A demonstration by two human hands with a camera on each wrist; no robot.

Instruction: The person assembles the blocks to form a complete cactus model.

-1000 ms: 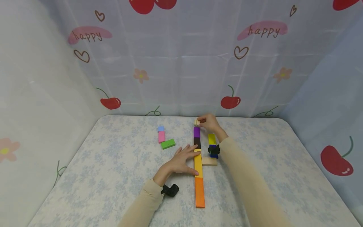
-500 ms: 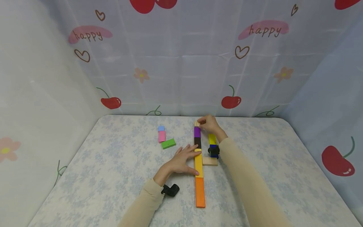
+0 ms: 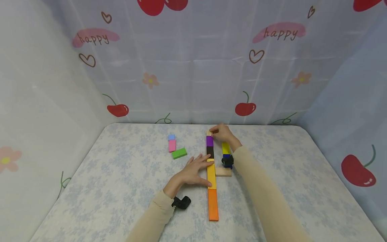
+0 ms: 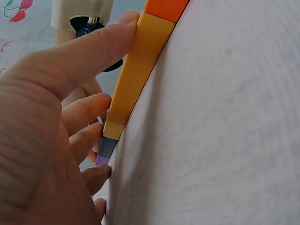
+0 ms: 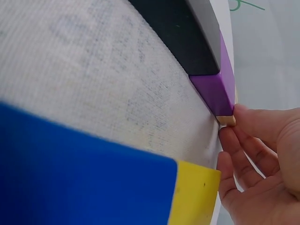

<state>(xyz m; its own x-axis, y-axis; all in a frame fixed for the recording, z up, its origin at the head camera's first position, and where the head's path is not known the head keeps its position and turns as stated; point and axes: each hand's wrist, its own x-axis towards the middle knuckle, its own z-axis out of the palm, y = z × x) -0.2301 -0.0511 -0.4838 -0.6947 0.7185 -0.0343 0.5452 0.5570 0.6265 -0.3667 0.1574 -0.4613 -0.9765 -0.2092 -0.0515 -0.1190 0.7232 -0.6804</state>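
A straight row of wooden blocks runs away from me: orange (image 3: 213,205), golden yellow (image 3: 212,176), black (image 3: 210,152) and purple (image 3: 210,141). At its far end is a small natural-wood block (image 5: 226,120), touching the purple one. My right hand (image 3: 223,133) pinches that small block between thumb and fingers; its far part is hidden by the hand. My left hand (image 3: 191,170) lies along the row's left side with fingers spread. Its thumb and fingertips touch the golden yellow block, as the left wrist view also shows.
Right of the row are a plain wood block (image 3: 223,172), a blue block (image 5: 84,173) and a yellow block (image 3: 225,148), the blue partly under my wrist camera. Light blue (image 3: 171,137), pink (image 3: 172,145) and green (image 3: 179,153) blocks lie to the left.
The natural-wood block has come slightly nearer to me, against the purple block, with my right hand still pinching it. My left hand has stayed in place.
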